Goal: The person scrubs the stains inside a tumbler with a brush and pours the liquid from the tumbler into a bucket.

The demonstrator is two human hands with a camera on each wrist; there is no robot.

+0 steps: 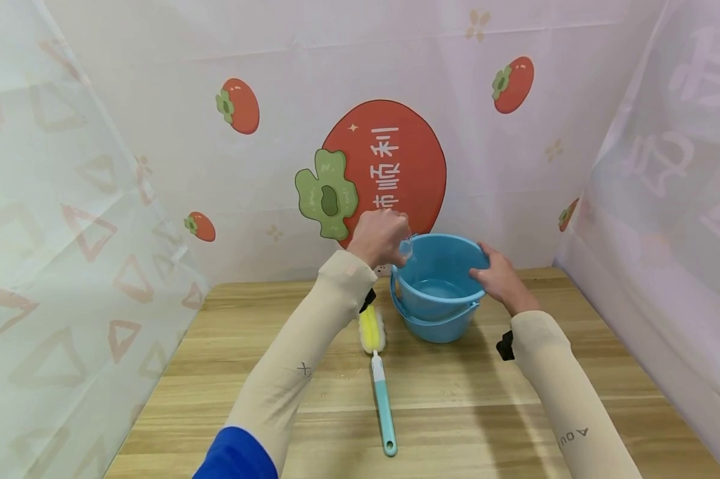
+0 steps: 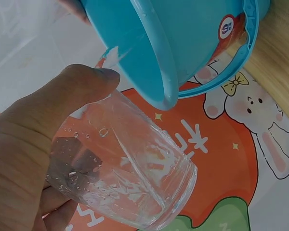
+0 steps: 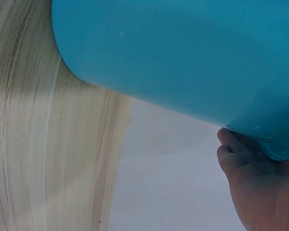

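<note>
My left hand (image 1: pixel 379 236) grips a clear drinking glass (image 2: pixel 139 163), thumb on one side and fingers round the other. Beads of water cling to the glass, which is tilted with its mouth at the rim of a light blue bucket (image 1: pixel 440 329). In the left wrist view a clear streak, seemingly water, runs from the glass mouth into the bucket. A little water shows on the bucket's bottom. On the right side, my right hand (image 1: pixel 505 279) holds the bucket's rim, thumb inside and fingers outside. The bucket's handle (image 1: pixel 434 319) hangs down its front.
A bottle brush (image 1: pixel 384 406) with a yellow and white sponge head and teal handle lies on the wooden table (image 1: pixel 264 412), left of the bucket. Water drops dot the tabletop. A printed cloth (image 1: pixel 276 166) hangs behind and on both sides.
</note>
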